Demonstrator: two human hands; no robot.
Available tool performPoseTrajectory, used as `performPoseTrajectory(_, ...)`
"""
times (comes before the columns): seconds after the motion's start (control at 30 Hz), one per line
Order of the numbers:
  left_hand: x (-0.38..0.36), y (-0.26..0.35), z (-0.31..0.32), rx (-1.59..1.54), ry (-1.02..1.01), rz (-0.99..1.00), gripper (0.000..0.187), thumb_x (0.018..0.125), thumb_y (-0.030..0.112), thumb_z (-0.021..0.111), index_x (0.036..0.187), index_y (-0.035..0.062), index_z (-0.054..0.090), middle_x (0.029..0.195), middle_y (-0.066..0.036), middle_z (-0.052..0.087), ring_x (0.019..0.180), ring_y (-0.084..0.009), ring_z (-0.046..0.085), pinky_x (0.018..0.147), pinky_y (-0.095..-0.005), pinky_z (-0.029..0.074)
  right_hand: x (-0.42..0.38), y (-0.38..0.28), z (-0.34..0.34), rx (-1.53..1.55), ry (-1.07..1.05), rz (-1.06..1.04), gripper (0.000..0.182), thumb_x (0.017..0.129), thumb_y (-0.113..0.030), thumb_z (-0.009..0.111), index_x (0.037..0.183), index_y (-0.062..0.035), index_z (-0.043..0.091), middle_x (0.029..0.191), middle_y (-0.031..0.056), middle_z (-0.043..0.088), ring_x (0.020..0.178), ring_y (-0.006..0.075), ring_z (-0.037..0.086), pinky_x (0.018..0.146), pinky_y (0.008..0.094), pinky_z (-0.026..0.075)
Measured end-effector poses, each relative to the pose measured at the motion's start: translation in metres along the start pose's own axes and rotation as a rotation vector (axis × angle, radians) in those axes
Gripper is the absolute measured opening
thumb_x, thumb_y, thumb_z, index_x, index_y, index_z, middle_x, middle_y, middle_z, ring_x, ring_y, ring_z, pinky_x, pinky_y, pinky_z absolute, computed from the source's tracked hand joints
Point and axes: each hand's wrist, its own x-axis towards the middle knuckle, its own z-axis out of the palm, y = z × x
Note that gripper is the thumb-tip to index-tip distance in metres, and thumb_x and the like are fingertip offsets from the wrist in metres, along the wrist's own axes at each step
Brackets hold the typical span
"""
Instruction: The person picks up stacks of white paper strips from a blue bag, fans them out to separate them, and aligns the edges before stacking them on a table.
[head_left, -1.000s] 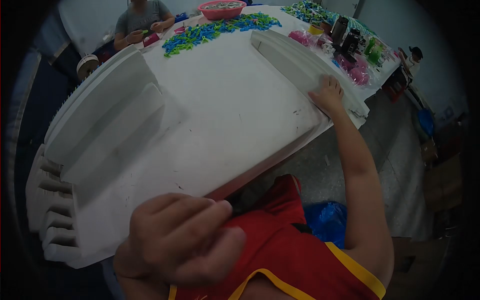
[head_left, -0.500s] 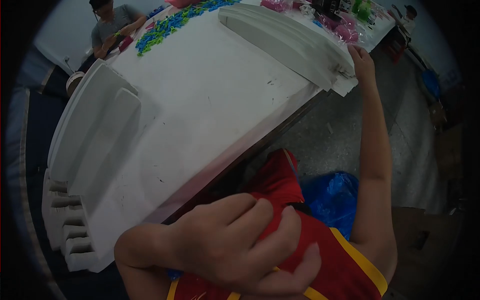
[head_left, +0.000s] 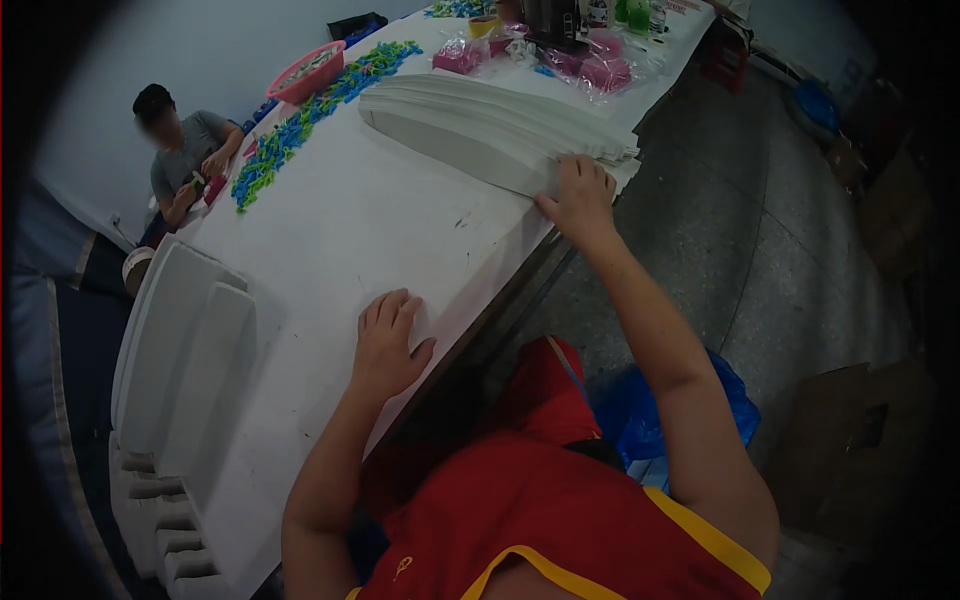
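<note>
A long table with a white top (head_left: pixel 320 245) runs from lower left to upper right, and it carries the other things. On its left end lies a large stack of pale grey, curved thin sheets (head_left: pixel 170 345), with stepped ends toward the lower edge of the view. Nearly as large is the fanned stack of long, pale grey-white thin sheets (head_left: pixel 465 125), at the right part of the table. Its long axis goes from the far left side to the near right side, where the layered ends reach the table edge. Beyond its far left end there is a long heap of small blue and green pieces (head_left: pixel 275 150), and beside this a pink round basin (head_left: pixel 315 84). The right hand (head_left: pixel 582 200) is the nearer one: it touches the fanned stack close to the near right end, so most of the length lies ahead of the fingers and to their left. These fingers are spread and a little bent; whether they pinch a sheet, one cannot tell. The left hand (head_left: pixel 388 350) rests on the table between both stacks, fingers loose and released, apart from the sheets.
</note>
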Motion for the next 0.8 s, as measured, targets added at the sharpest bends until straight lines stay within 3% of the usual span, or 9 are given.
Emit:
performPoseTrajectory(0.2, 0.002, 0.006, 0.000, 0.018, 0.015, -0.037, 0.060, 0.078, 0.018, 0.081, 0.133, 0.0051, 0.061, 0.141, -0.018, 0.056, 0.134, -0.0385, 0.051, 0.113, -0.0529, 0.040, 0.011, 0.002, 0.018, 0.143, -0.012, 0.010, 0.068, 0.074, -0.034, 0.090, 0.129, -0.0044, 0.063, 0.122, 0.0167, 0.057, 0.117, 0.0409, 0.057, 0.101, 0.0548, 0.046)
performPoseTrajectory(0.33, 0.003, 0.008, -0.001, 0.024, 0.020, -0.048, 0.058, 0.077, 0.019, 0.080, 0.130, 0.0054, 0.062, 0.139, -0.017, 0.057, 0.133, -0.0377, 0.052, 0.112, -0.0529, 0.041, 0.020, 0.001, 0.018, 0.124, -0.029, 0.020, 0.065, 0.073, -0.034, 0.090, 0.126, -0.0043, 0.066, 0.123, 0.0163, 0.055, 0.119, 0.0403, 0.055, 0.100, 0.0551, 0.047)
performPoseTrajectory(0.4, 0.004, 0.007, -0.001, 0.026, 0.030, -0.049, 0.057, 0.077, 0.019, 0.080, 0.129, 0.0056, 0.062, 0.138, -0.017, 0.057, 0.133, -0.0376, 0.052, 0.112, -0.0530, 0.041, 0.028, -0.011, 0.001, -0.106, -0.110, 0.043, 0.072, 0.071, -0.035, 0.090, 0.131, -0.0055, 0.063, 0.132, 0.0174, 0.053, 0.125, 0.0400, 0.052, 0.104, 0.0562, 0.045)
performPoseTrajectory(0.53, 0.004, 0.007, -0.001, 0.013, 0.020, -0.056, 0.057, 0.077, 0.020, 0.080, 0.129, 0.0058, 0.063, 0.138, -0.017, 0.058, 0.132, -0.0377, 0.053, 0.112, -0.0528, 0.041, 0.060, -0.024, 0.014, -0.085, -0.084, -0.064, 0.082, 0.072, -0.039, 0.089, 0.140, -0.0067, 0.057, 0.143, 0.0195, 0.050, 0.134, 0.0399, 0.048, 0.111, 0.0569, 0.040)
performPoseTrajectory(0.6, 0.004, 0.008, -0.002, 0.014, 0.021, -0.067, 0.056, 0.077, 0.020, 0.080, 0.129, 0.0058, 0.063, 0.138, -0.017, 0.058, 0.132, -0.0376, 0.053, 0.112, -0.0525, 0.041, 0.079, -0.034, 0.028, -0.118, -0.177, -0.133, 0.090, 0.075, -0.045, 0.089, 0.147, -0.0072, 0.051, 0.151, 0.0203, 0.047, 0.142, 0.0399, 0.044, 0.116, 0.0567, 0.036)
performPoseTrajectory(0.8, 0.007, 0.014, -0.013, -0.023, 0.026, -0.088, 0.052, 0.078, 0.020, 0.081, 0.126, 0.0058, 0.065, 0.137, -0.016, 0.060, 0.132, -0.0355, 0.054, 0.113, -0.0506, 0.042, 0.117, -0.065, 0.058, -0.238, -0.286, -0.156, 0.095, 0.076, -0.052, 0.088, 0.151, -0.0066, 0.049, 0.152, 0.0197, 0.046, 0.145, 0.0384, 0.041, 0.119, 0.0561, 0.031)
